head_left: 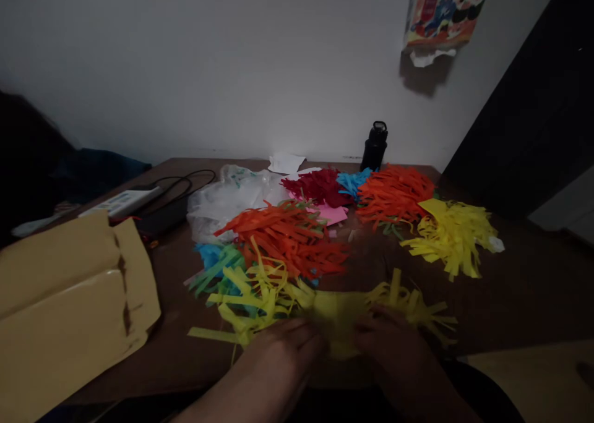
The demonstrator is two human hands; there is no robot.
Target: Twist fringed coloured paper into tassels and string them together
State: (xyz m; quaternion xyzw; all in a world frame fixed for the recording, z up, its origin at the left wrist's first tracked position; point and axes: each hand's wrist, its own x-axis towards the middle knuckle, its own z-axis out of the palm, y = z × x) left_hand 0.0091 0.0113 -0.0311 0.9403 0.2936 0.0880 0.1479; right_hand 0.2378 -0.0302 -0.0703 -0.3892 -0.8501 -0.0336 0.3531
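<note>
Lying on the tabletop point(520, 287) between your left hand point(293, 341) and right hand point(393, 339), the yellow paper point(341, 315) is probably light, soft and easily torn. Your fingers point(306, 331) curl at either side of its uncut middle; whether they pinch it, you cannot tell. Grip this plain band, not the loose fringes point(248, 300).

A brown table point(533, 293) bears yellow fringed paper point(341, 315), orange fringes point(288, 237), a plastic bag point(234, 195) and a black bottle point(374, 148).
</note>
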